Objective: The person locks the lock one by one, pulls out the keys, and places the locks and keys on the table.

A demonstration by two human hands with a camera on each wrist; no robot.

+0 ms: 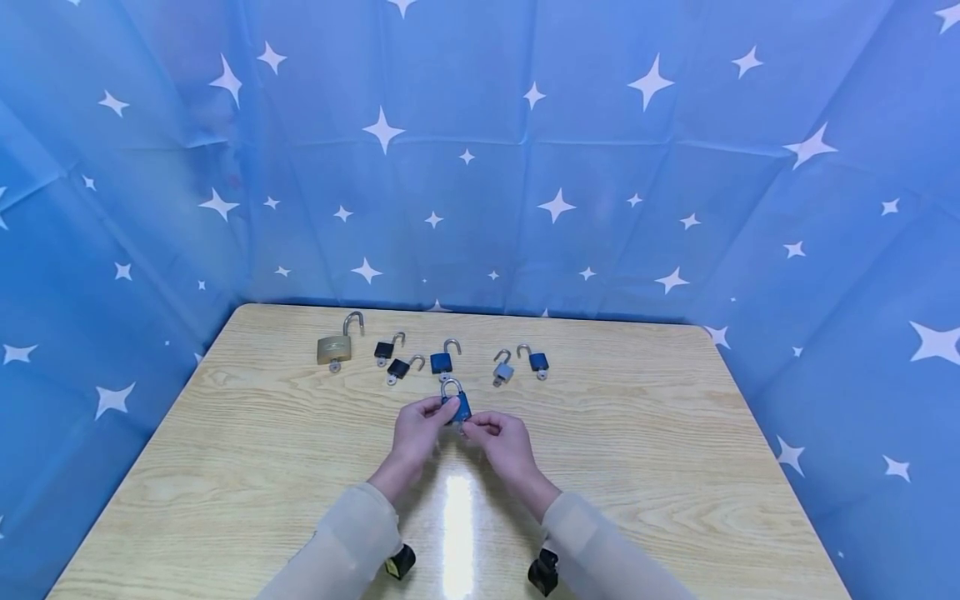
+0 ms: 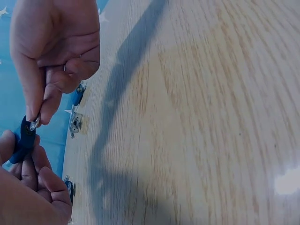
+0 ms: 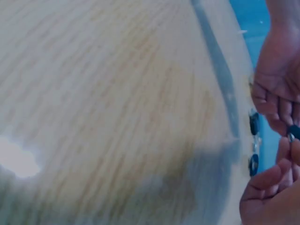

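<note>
Above the table, my left hand [image 1: 416, 432] holds a blue padlock [image 1: 462, 407] between thumb and fingers. Its silver shackle [image 1: 451, 382] points away from me; the thumb partly covers the body, so I cannot tell whether it is locked. My right hand [image 1: 506, 443] pinches a small silver key [image 2: 34, 123] at the padlock's bottom end. In the left wrist view the blue body [image 2: 23, 140] sits between both hands' fingertips. The right wrist view catches only a dark bit of the padlock [image 3: 294, 131] at its edge.
Behind the hands lie several padlocks with raised shackles and keys: a large brass one [image 1: 333, 350], black ones [image 1: 384, 350] [image 1: 398, 368], blue ones [image 1: 441, 363] [image 1: 538, 362] and a grey-blue one [image 1: 503, 372]. A blue starred curtain [image 1: 480, 208] surrounds the wooden table [image 1: 637, 467].
</note>
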